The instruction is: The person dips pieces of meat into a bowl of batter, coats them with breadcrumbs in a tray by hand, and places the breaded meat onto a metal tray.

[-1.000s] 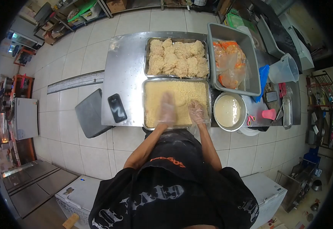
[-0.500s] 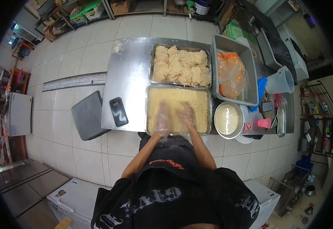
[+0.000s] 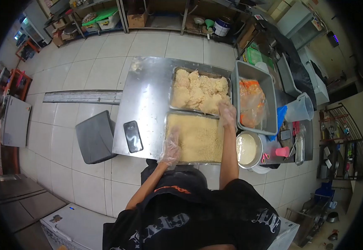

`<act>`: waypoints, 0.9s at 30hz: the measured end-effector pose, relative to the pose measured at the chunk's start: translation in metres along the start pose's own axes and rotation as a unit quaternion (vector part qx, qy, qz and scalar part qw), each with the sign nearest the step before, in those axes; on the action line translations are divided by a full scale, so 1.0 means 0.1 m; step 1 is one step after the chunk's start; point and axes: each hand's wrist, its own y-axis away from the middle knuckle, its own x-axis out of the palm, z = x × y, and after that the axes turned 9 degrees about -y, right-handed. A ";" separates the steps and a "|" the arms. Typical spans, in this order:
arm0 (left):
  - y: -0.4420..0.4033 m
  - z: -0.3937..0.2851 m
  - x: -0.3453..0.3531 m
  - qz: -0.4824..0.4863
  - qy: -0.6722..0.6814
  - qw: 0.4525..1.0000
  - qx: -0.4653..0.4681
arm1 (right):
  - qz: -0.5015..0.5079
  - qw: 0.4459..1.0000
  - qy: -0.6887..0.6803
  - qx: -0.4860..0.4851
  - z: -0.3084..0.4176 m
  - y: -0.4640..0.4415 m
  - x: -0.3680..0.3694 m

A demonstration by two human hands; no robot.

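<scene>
A metal tray of pale breadcrumbs [image 3: 200,139] lies at the table's near edge. My left hand [image 3: 172,149], in a clear plastic glove, rests at the left side of this tray, fingers stretched over the crumbs. Just behind is a second metal tray, filled with lumpy crumb-coated pieces [image 3: 194,93]. My right hand [image 3: 228,114], also in a clear glove, reaches to the near right corner of that tray. Its fingertips are against the coated pieces there; whether they grip one is unclear. A bowl of creamy batter [image 3: 247,148] stands right of the crumbs.
Right of the trays, a grey tub [image 3: 273,125] holds orange-tinted plastic bags [image 3: 252,102]. Pink scissors [image 3: 265,158], a pink cup [image 3: 282,151] and a clear jug [image 3: 300,109] stand farther right. A phone [image 3: 133,136] lies left on the steel table [image 3: 148,83]. A dark stool [image 3: 95,137] stands beside it.
Both hands were low over the crumbs. My right hand has moved away and right to the coated pieces; my left has shifted to the crumb tray's left side. The view has tilted slightly.
</scene>
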 end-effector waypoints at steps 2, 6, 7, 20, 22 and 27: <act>0.13 0.13 0.19 -0.040 -0.044 0.998 0.017 | -0.076 0.994 -0.082 0.021 0.03 -0.40 0.23; 0.13 -0.01 -0.23 0.056 0.205 0.975 -0.069 | -0.163 0.962 -0.215 0.036 -1.21 -1.63 0.40; 0.15 0.00 -0.22 0.047 0.149 0.986 -0.059 | -0.167 0.951 -0.255 0.044 -1.63 -1.96 0.40; -0.13 -0.64 -0.09 0.023 0.226 0.974 -0.018 | -0.214 0.836 0.431 -0.266 -0.52 -0.82 -1.98; -0.14 -0.81 0.03 0.040 0.217 0.975 -0.011 | -0.098 0.844 0.474 -0.229 -0.71 -1.08 -2.10; -0.23 -1.30 0.13 0.042 0.162 0.986 0.026 | 0.194 0.803 0.542 -0.155 -0.96 -1.44 -2.17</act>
